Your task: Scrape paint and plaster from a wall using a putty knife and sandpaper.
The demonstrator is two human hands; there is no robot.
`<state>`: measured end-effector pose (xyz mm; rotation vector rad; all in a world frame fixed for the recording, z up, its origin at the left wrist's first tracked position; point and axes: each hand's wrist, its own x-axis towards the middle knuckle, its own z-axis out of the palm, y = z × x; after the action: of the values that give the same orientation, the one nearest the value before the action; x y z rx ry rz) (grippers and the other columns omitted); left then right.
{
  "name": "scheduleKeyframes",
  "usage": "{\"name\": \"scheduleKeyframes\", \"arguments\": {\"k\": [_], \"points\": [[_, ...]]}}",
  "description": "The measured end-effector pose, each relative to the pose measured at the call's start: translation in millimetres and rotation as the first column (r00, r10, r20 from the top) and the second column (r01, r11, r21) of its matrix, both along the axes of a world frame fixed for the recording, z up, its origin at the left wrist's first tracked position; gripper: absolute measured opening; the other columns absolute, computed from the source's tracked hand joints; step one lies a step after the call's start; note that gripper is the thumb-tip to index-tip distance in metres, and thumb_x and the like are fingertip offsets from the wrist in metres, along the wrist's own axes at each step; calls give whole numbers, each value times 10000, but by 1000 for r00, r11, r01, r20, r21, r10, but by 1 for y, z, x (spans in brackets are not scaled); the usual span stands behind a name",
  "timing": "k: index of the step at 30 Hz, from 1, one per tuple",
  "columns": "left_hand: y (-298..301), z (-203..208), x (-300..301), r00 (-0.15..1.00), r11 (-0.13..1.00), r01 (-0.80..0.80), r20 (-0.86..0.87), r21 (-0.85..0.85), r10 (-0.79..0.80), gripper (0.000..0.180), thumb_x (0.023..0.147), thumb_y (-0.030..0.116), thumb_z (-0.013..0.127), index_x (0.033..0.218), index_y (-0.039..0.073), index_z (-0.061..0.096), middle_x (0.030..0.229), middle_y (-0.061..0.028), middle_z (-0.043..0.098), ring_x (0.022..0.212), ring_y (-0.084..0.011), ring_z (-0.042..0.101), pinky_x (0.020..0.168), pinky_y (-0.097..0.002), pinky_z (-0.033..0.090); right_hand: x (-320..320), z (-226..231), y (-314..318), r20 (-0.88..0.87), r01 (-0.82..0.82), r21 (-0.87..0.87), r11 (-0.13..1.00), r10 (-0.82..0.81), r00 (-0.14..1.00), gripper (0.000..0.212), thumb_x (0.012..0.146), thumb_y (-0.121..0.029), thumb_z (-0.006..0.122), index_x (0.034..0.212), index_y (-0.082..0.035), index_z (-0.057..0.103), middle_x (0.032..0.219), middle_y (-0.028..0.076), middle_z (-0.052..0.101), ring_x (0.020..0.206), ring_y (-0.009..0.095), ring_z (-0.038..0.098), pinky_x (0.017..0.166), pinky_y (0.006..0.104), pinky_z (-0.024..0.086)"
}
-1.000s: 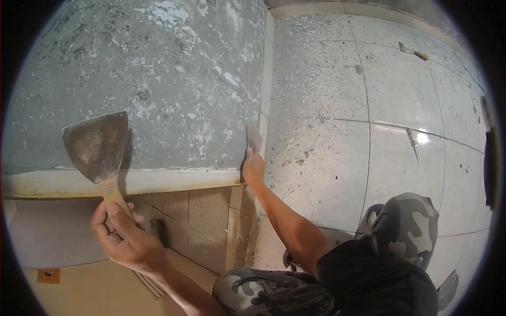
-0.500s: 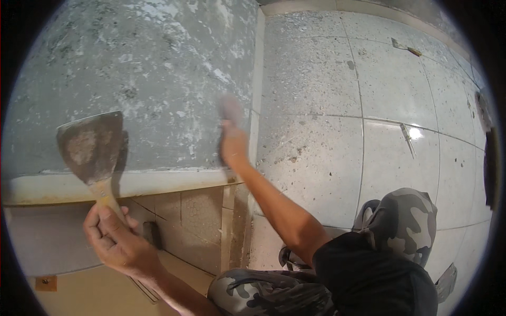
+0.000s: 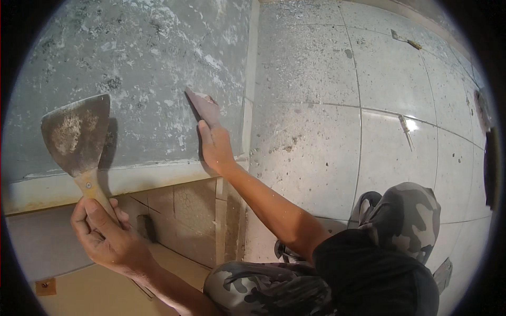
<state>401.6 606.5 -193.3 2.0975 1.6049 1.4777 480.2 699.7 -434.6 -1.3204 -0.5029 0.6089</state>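
My left hand [image 3: 108, 231] grips the handle of a broad putty knife [image 3: 76, 131], its blade pointing up and crusted with pale residue. The blade stands in front of the grey, patchy wall panel [image 3: 142, 68] and casts a shadow on it. My right hand [image 3: 217, 150] is closed round a flat, purplish-grey piece [image 3: 205, 108] with a pale, ragged far edge. That piece lies against the panel near its right border; whether it is a sheet or a blade I cannot tell.
A white ledge [image 3: 142, 176] borders the panel's near side. On the right, pale tiles [image 3: 311, 174] carry scattered grit and flakes. A small scraper [image 3: 407, 39] lies far right, and a thin metal tool [image 3: 407, 131] lies nearer. My camouflage-clad knee [image 3: 406, 221] is at lower right.
My right hand and its flat piece have shifted left across the panel and show less blur. My left hand with the putty knife appears slightly further left and higher.
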Motion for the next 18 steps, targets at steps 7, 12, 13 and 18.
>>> {"name": "scheduleKeyframes", "arguments": {"k": [7,12,13,18], "points": [[12,-29,10,994,998,66,90,-25,-64,253,991,247,527,1082,14,565,795,-67,605,653,-75,513,503,-164,359,10,-97,1,-61,165,-161,973,-177,982,459,985,-322,380,1053,72,607,940,290,643,923,435,621,817,465,443],[0,-3,8,992,992,-104,76,70,98,249,991,243,528,1086,17,576,796,-59,621,617,-54,492,482,-160,341,15,18,3,-16,-2,140,990,4,1000,419,973,-283,421,1176,57,562,1078,312,602,1028,459,577,900,412,441],[-2,-3,10,988,986,-144,77,88,137,247,992,241,527,1087,19,577,792,-57,624,602,-51,487,481,-158,341,17,20,6,38,62,284,957,-76,996,414,975,-284,428,1153,62,569,1057,326,597,1007,472,575,888,419,444],[-1,-21,13,996,999,-9,84,38,6,245,991,236,531,1099,21,575,774,-61,627,582,-52,480,482,-151,343,40,-93,7,-263,78,-174,982,-123,957,457,994,-332,393,1045,65,613,973,329,617,945,473,587,833,451,443]]}}
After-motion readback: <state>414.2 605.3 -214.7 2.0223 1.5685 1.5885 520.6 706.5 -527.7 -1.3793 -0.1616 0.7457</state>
